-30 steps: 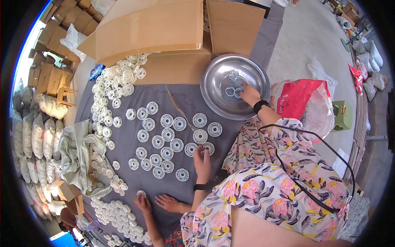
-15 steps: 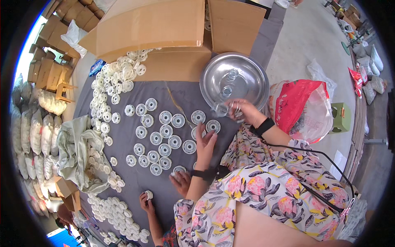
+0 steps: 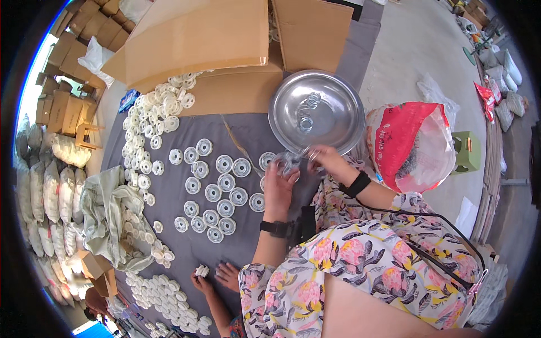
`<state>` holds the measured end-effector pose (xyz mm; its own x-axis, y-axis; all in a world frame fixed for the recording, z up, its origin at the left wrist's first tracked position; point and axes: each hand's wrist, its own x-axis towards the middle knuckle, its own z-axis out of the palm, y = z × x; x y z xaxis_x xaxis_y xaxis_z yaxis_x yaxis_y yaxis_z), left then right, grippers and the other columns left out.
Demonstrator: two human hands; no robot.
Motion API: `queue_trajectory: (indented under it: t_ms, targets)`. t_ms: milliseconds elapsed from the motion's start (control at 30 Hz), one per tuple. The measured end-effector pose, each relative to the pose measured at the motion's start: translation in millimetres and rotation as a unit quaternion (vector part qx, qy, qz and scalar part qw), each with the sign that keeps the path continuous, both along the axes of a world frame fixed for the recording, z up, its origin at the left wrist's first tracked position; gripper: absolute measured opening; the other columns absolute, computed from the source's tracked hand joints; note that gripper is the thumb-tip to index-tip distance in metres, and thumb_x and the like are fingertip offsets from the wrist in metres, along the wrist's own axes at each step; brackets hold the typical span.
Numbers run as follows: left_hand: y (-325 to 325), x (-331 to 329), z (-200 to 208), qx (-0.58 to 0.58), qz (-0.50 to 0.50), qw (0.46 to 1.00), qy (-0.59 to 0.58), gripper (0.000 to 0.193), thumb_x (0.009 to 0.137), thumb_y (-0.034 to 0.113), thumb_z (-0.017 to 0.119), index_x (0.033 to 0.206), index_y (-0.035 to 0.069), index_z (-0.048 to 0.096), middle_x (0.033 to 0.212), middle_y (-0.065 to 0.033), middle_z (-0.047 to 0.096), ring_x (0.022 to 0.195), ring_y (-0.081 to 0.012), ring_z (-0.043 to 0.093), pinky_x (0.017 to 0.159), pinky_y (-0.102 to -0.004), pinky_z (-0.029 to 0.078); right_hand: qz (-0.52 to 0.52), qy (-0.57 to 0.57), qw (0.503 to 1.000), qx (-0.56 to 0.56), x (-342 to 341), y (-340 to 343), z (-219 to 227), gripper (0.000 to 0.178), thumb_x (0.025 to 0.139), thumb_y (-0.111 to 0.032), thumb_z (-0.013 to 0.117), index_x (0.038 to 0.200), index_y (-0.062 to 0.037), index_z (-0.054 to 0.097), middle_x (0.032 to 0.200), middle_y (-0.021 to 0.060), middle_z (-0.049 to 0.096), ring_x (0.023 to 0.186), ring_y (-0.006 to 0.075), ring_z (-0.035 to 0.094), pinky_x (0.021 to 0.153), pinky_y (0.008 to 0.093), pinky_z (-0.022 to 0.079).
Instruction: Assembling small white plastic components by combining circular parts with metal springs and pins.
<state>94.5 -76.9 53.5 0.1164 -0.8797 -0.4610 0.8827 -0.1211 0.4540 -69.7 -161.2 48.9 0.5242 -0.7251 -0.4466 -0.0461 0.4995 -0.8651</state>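
Note:
My left hand (image 3: 278, 190) is raised over the grey cloth, its fingers curled around a small bunch of clear rings (image 3: 288, 161). My right hand (image 3: 331, 161) meets it from the right, with fingertips pinched on clear rings at the same bunch. Blur hides how the rings divide between the two hands. Below and left of them, several round white discs with clear rings seated on them (image 3: 226, 182) lie on the cloth. A steel basin (image 3: 344, 93) stands just beyond my right hand, with a few clear rings (image 3: 306, 123) in it.
A large cardboard box (image 3: 197, 39) spills white discs (image 3: 163, 104) at the far left. Another person's hand (image 3: 201, 280) holds a white piece at the near left, beside rows of white parts (image 3: 163, 298). A red-and-white sack (image 3: 394, 141) stands right; a crumpled green sack (image 3: 104, 214) lies left.
My right hand has brought the clear rings left and down from the basin's edge to my left hand, which has closed on them. The other person's open hand has drawn back from the discs.

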Motion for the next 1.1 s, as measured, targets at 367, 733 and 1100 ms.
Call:
queue_trajectory:
  t_ms: [367,733,1100]
  targets:
    - [27.5,-7.4,-22.8,0.068,-0.052,0.988,-0.129,0.035,0.087,0.024,0.051,0.112,0.000,0.046,0.101,-0.0110,0.057,0.084,-0.0200,0.059,0.072,-0.0300,0.046,-0.105,0.390,0.853,-0.331,-47.2,-98.1,-34.6,0.042,0.074,-0.019,0.057,0.113,-0.0043,0.048,0.099,0.0197,0.057,0.083,0.0313,0.060,0.073,0.0392,0.049]
    - [82.9,3.2,-22.7,0.142,0.054,0.982,-0.110,0.027,0.089,0.022,0.048,0.106,0.001,0.050,0.100,-0.0108,0.058,0.082,-0.0202,0.059,0.071,-0.0299,0.047,-0.021,0.500,0.765,-0.407,-14.4,-144.5,-35.2,0.026,0.076,-0.022,0.058,0.097,-0.0059,0.060,0.080,0.0151,0.062,0.078,0.0300,0.061,0.069,0.0385,0.047]
    - [78.2,-5.2,-53.3,0.187,0.056,0.950,-0.244,0.019,0.088,0.016,0.052,0.100,0.002,0.053,0.084,-0.0063,0.061,0.067,-0.0118,0.058,0.059,-0.0237,0.046,0.183,0.211,0.902,-0.329,67.7,5.0,-40.3,0.025,0.078,-0.026,0.053,0.082,-0.0035,0.063,0.080,0.0178,0.062,0.077,0.0346,0.059,0.068,0.0438,0.045]
